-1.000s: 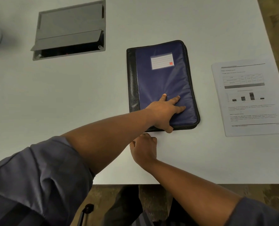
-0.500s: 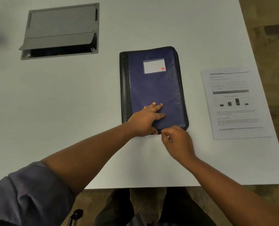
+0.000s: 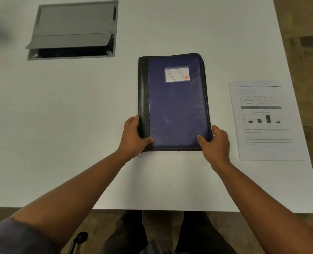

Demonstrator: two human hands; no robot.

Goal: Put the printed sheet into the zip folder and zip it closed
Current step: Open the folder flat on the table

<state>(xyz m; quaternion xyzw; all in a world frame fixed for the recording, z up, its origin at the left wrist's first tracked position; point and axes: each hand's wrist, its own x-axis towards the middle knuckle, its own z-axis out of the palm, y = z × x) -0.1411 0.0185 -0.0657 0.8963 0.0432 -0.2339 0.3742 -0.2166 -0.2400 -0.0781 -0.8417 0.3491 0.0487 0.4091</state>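
White tabletop (image 3: 97, 143) carried the flat navy-and-black zip folder (image 3: 176, 107), long axis pointing away from the person. Left hand (image 3: 133, 136) was closed on its near-left corner, right hand (image 3: 216, 143) on its near-right corner. Printed white sheet with bar chart (image 3: 265, 121) lay apart, nearer the right hand. Half a second before, the left palm was pressed flat on the cover and the right was pinched at the near edge.
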